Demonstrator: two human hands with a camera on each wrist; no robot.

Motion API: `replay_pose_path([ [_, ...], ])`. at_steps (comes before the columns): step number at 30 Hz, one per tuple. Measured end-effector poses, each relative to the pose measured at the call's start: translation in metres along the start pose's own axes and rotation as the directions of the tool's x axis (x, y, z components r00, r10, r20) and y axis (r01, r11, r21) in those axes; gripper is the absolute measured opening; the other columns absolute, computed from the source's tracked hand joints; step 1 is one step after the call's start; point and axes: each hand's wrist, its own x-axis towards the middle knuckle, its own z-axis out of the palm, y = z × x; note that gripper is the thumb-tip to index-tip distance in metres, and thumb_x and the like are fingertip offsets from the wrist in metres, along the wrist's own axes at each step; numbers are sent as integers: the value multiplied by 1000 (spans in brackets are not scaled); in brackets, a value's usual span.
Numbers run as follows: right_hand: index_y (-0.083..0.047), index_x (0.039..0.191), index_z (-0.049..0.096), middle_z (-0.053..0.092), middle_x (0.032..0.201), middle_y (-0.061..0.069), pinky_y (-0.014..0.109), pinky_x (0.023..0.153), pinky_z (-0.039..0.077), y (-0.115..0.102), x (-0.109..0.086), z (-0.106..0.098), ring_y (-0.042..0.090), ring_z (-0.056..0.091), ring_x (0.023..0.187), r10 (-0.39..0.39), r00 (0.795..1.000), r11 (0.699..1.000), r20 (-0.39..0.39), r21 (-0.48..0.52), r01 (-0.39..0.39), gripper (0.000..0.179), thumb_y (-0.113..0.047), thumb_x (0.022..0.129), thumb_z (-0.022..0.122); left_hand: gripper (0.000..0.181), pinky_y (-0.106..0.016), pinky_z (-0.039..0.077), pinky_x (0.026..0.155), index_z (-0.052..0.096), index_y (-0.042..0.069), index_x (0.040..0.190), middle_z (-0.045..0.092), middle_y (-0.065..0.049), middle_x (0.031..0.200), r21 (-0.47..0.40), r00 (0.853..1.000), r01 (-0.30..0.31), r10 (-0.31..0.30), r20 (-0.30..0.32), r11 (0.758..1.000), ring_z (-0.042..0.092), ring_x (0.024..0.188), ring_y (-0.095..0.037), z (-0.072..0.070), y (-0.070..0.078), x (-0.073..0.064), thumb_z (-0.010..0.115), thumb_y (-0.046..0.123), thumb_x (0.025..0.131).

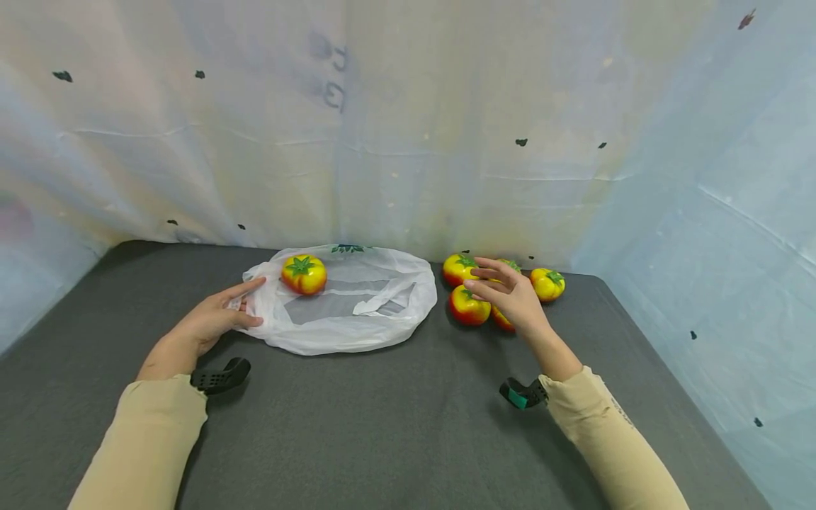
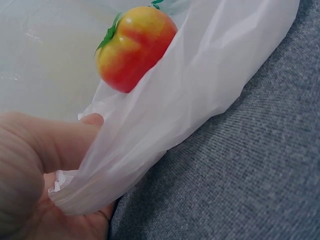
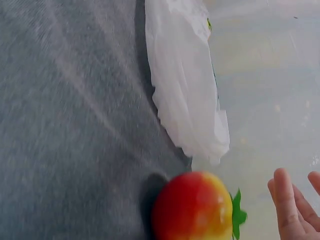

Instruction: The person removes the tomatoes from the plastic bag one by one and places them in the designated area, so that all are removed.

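A white plastic bag [image 1: 363, 340] lies on the dark table with its mouth spread open. My left hand [image 1: 213, 319] pinches the bag's left rim between thumb and fingers, as the left wrist view also shows. A red-and-yellow tomato [image 1: 304, 275] with a green leafy top sits at the bag's left side, close to that hand. To the right of the bag, several similar tomatoes [image 1: 469, 306] stand grouped together. Above this group hovers my right hand [image 1: 513, 294], its fingers extended and holding nothing; it partly hides some tomatoes. The right wrist view shows one tomato [image 3: 192, 207] below the fingers.
A pale plastic sheet [image 1: 408, 142] hangs as a wall behind the table and down its right side. The dark cloth-covered table [image 1: 357, 432] extends toward me. Inside the bag lies a twisted white strip [image 1: 382, 301].
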Motion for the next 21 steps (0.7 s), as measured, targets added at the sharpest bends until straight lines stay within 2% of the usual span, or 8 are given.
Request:
replay_pose_path([
  [10,-12,138,50,52,136,22,48,95,49,-2,5,20,11,65,103,-18,999,998,42,66,16,54,-21,88,70,91,-67,1,111,14,20,154,-16,-21,158,-3,1000,10,-10,3,1000,-14,143,-46,0,-1,1,70,10,83],
  [16,-8,138,49,52,135,24,48,95,49,-6,7,29,17,65,106,-49,997,997,54,60,46,55,-20,88,70,90,-67,3,111,14,20,154,-16,-22,158,-2,1000,13,-13,5,1000,-13,143,-47,0,-1,1,70,11,83],
  [21,-10,136,52,56,132,17,46,94,50,-10,9,36,23,63,111,-47,997,998,64,49,44,51,-19,88,69,90,-67,3,112,14,20,154,-16,-21,158,-10,1000,19,-19,4,1000,-13,143,-46,0,0,0,69,10,83],
])
